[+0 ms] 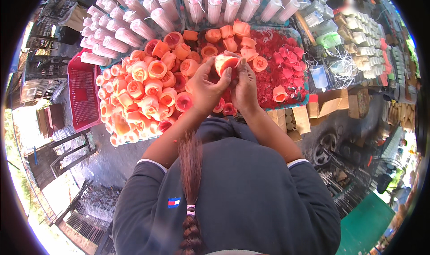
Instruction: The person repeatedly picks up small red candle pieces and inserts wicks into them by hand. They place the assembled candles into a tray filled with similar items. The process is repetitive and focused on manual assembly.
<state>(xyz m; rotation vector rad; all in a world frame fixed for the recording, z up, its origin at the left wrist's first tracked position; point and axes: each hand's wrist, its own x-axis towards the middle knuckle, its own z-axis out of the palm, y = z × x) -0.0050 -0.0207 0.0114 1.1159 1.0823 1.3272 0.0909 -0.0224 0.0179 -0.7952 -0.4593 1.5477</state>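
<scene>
Between both hands, at the middle of the work surface, a coral wax rose [222, 64] is held with its red side turned toward me. My left hand [207, 85] is closed around its left side, the thumb pressed on the red part. My right hand [244, 85] grips its right edge with thumb and fingers. A dense pile of coral wax roses [139, 71], some hollow and some with red insides, lies to the left of my left hand. Just beyond the hands are several more roses [229, 44]. Red wax scraps [265, 36] cover the tray on the right, where a single coral rose [280, 93] lies.
Pale pink cylinder candles [214, 8] with wicks stand in rows along the back. Red flower-shaped wax pieces [291, 62] lie at the tray's right. A pink plastic crate [83, 93] sits at the left. Cardboard boxes [329, 103] and tangled white string [342, 68] are on the right.
</scene>
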